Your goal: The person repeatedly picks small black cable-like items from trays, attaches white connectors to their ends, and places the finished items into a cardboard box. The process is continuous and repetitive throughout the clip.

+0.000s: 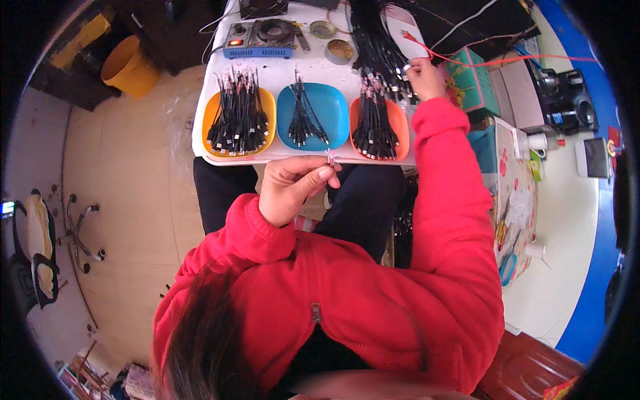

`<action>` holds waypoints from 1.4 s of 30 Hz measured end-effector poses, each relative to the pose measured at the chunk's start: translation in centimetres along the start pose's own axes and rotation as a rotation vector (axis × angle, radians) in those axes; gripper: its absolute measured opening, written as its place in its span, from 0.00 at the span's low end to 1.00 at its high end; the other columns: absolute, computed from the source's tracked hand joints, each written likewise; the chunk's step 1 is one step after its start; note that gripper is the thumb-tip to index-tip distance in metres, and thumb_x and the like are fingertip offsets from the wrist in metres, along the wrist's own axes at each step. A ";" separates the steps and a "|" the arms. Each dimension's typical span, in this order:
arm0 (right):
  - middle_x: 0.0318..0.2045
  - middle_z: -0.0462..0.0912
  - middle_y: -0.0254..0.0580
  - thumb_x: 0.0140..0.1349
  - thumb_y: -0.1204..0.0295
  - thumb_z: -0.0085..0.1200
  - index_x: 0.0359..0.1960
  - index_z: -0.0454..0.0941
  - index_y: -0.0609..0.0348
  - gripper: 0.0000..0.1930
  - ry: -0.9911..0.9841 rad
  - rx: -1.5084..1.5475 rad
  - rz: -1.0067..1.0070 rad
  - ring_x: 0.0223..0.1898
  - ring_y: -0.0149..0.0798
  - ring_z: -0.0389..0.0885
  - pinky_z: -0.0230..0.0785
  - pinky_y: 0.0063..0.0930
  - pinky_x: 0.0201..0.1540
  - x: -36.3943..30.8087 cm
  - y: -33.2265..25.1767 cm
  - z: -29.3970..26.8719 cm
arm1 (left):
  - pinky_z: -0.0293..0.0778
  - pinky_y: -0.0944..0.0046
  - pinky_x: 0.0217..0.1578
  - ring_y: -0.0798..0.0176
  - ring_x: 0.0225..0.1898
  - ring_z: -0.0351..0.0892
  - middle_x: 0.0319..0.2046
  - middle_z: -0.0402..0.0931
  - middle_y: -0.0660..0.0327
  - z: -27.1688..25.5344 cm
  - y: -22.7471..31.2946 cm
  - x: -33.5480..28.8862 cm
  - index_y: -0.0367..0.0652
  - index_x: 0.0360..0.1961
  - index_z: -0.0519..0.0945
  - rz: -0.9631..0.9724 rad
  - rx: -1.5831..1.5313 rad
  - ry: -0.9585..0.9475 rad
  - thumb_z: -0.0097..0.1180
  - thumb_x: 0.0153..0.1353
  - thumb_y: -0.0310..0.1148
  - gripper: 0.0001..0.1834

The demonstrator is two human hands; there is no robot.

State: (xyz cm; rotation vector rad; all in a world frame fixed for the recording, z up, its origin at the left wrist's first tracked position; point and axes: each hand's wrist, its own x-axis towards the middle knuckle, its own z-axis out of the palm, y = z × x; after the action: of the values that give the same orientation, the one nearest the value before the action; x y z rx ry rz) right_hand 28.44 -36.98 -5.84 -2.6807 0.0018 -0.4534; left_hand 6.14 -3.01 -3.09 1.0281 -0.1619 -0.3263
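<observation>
At the left of the white bench [307, 72], a yellow-orange rounded-square plastic tray [269, 103] holds a thick sheaf of short black cables with silvery plugs [237, 127], their plug ends toward the person and pinkish wire tips pointing away. Behind it sits a blue metal box-shaped device with a round dark top and a red switch [259, 48].

Next comes the person's left hand [293, 187], at the near edge of the bench, its thumb and forefinger closed in a pinch and the other fingers curled in. Between the fingertips stands a small slender piece with a pinkish tip [331, 157], upright just off the near rim of a bright blue rounded-square plastic tray [335, 110]. In that tray lies a smaller fan of black cables [305, 127].

To its right, an orange-red rounded-square plastic tray [400, 127] carries another dense sheaf of black cables [375, 130]; beyond it spreads a long, loose bundle of black cables [373, 50].

The right hand [427, 80] reaches to this bundle's right side, fingers bent and partly closed at the cable ends, well apart from the pinched piece; whether it grips one cannot be told. A thin red wire [477, 65] runs just above that hand.
</observation>
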 end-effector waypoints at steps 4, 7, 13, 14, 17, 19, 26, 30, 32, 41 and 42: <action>0.33 0.83 0.52 0.54 0.64 0.59 0.38 0.81 0.57 0.13 -0.051 -0.291 0.021 0.37 0.54 0.82 0.73 0.44 0.44 4.0 3.8 1.7 | 0.61 0.77 0.22 0.78 0.21 0.64 0.26 0.81 0.58 -0.3 0.5 0.8 0.32 0.40 0.81 0.040 0.012 0.020 0.53 0.64 0.23 0.07; 0.33 0.83 0.52 0.54 0.65 0.59 0.38 0.81 0.57 0.13 -0.103 -0.370 0.033 0.37 0.55 0.82 0.74 0.44 0.43 4.5 4.9 2.7 | 0.61 0.77 0.22 0.77 0.21 0.65 0.26 0.81 0.58 -0.7 0.6 1.1 0.32 0.40 0.81 0.030 0.007 0.024 0.53 0.64 0.23 0.07; 0.34 0.84 0.53 0.55 0.64 0.57 0.35 0.83 0.55 0.10 0.001 -0.313 0.071 0.40 0.54 0.82 0.74 0.45 0.44 4.9 5.5 3.3 | 0.62 0.77 0.22 0.76 0.21 0.65 0.26 0.80 0.58 -1.0 0.2 0.8 0.32 0.39 0.81 0.032 -0.055 0.021 0.53 0.63 0.23 0.07; 0.35 0.84 0.52 0.55 0.64 0.57 0.34 0.83 0.55 0.10 -0.043 -0.353 0.106 0.40 0.54 0.82 0.74 0.45 0.44 4.9 5.4 3.2 | 0.62 0.77 0.22 0.76 0.21 0.66 0.26 0.80 0.58 -1.0 0.2 0.7 0.31 0.39 0.81 0.037 -0.064 0.018 0.53 0.63 0.23 0.07; 0.34 0.84 0.50 0.52 0.62 0.57 0.32 0.84 0.54 0.11 -0.099 -0.319 0.188 0.41 0.55 0.82 0.74 0.45 0.47 4.8 5.0 2.7 | 0.64 0.76 0.25 0.76 0.23 0.66 0.27 0.80 0.60 -1.0 0.2 0.5 0.33 0.39 0.82 0.024 -0.071 0.026 0.53 0.64 0.24 0.07; 0.32 0.84 0.49 0.52 0.63 0.57 0.31 0.84 0.54 0.11 -0.057 -0.311 0.221 0.40 0.53 0.83 0.74 0.43 0.46 4.6 4.5 2.1 | 0.66 0.75 0.26 0.75 0.23 0.69 0.27 0.80 0.60 -1.0 0.2 0.4 0.33 0.40 0.82 0.015 -0.055 0.054 0.53 0.64 0.24 0.08; 0.26 0.83 0.43 0.55 0.62 0.55 0.29 0.81 0.60 0.13 0.007 0.109 0.179 0.29 0.40 0.81 0.71 0.33 0.35 -0.2 -0.2 -5.0 | 0.75 0.72 0.34 0.68 0.33 0.80 0.36 0.82 0.54 0.1 -0.2 0.7 0.33 0.42 0.81 -0.027 -0.100 0.094 0.52 0.66 0.26 0.09; 0.22 0.74 0.30 0.64 0.65 0.46 0.25 0.73 0.54 0.11 -0.191 0.872 0.295 0.22 0.26 0.69 0.60 0.20 0.26 -12.4 -6.1 -9.8 | 0.77 0.62 0.46 0.56 0.49 0.79 0.49 0.77 0.51 2.9 -0.8 2.3 0.32 0.48 0.76 -0.159 -0.242 -0.027 0.49 0.68 0.28 0.13; 0.24 0.73 0.29 0.63 0.70 0.48 0.29 0.71 0.58 0.07 -0.248 0.814 0.189 0.26 0.23 0.69 0.62 0.18 0.31 -19.8 -9.2 -11.7 | 0.76 0.57 0.49 0.51 0.54 0.76 0.53 0.74 0.51 5.2 -1.5 3.3 0.31 0.49 0.75 -0.201 -0.320 -0.121 0.47 0.68 0.29 0.13; 0.27 0.74 0.42 0.57 0.75 0.54 0.35 0.72 0.61 0.06 -0.637 0.499 0.089 0.26 0.34 0.73 0.66 0.27 0.30 -39.7 -10.0 -16.5 | 0.74 0.71 0.31 0.71 0.27 0.74 0.31 0.80 0.58 8.5 1.2 6.0 0.31 0.42 0.79 0.038 -0.371 -0.091 0.48 0.68 0.28 0.11; 0.28 0.75 0.43 0.57 0.74 0.55 0.35 0.73 0.61 0.06 -0.702 0.454 0.153 0.27 0.36 0.75 0.67 0.28 0.30 -40.8 -9.6 -16.7 | 0.70 0.73 0.29 0.72 0.25 0.71 0.29 0.79 0.60 8.2 1.9 5.0 0.31 0.41 0.80 0.085 -0.261 -0.123 0.49 0.68 0.28 0.11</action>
State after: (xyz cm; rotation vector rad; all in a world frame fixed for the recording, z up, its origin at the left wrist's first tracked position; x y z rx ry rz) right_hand -16.08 -32.16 -0.43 -2.2288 -0.0882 0.4896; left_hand 8.91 -10.46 2.67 0.7415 -0.2663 -0.3242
